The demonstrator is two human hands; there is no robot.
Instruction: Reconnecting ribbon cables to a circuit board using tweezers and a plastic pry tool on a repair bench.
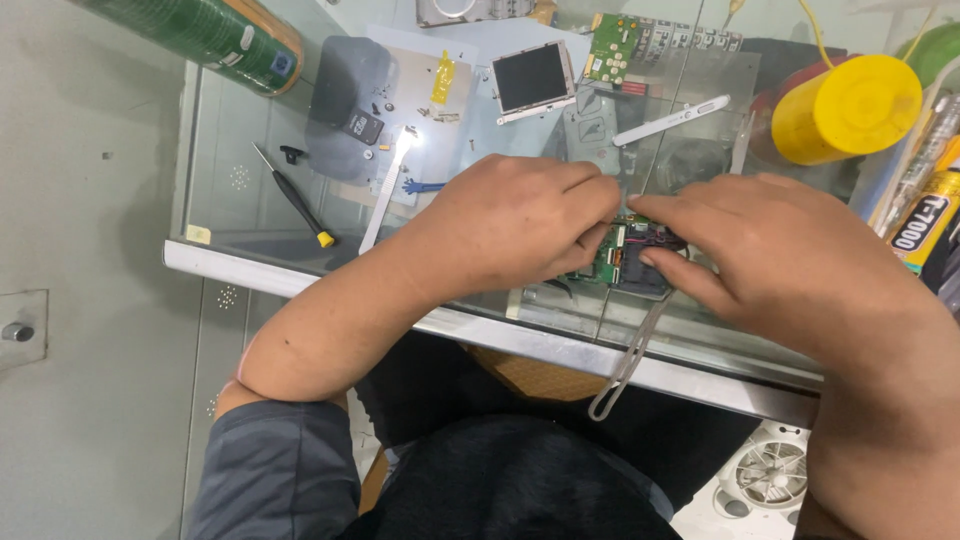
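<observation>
Two bare hands meeting over a small opened device (632,258) at the near edge of a glass-topped bench (240,215). Left hand (510,222) curled over the device's left side, fingers (590,190) bent together and pinched down on the green circuit board inside. Right hand (775,245) coming in from the right, forefinger stretched flat along the top of the device, thumb pressed against its dark near face, so clamped on the device from that side. Grey wrist strap (625,365) hanging from the device over the bench's metal rim.

Farther back on the glass: black screwdriver with a yellow end (293,195) lying at a slant, well apart from the left hand; pale flat strip (385,190) just beside a blue bit (too small to tell what); dark pad (345,110) with small screws and a black chip on it; small screen in a silver frame (533,80); second green circuit board (612,45) near it; white slim bar (672,120) beyond the fingers. Yellow-capped container (848,108) at the right, near the right hand; green can (215,35) lying at the upper left; yellow glue tube (925,220) at the far right edge.
</observation>
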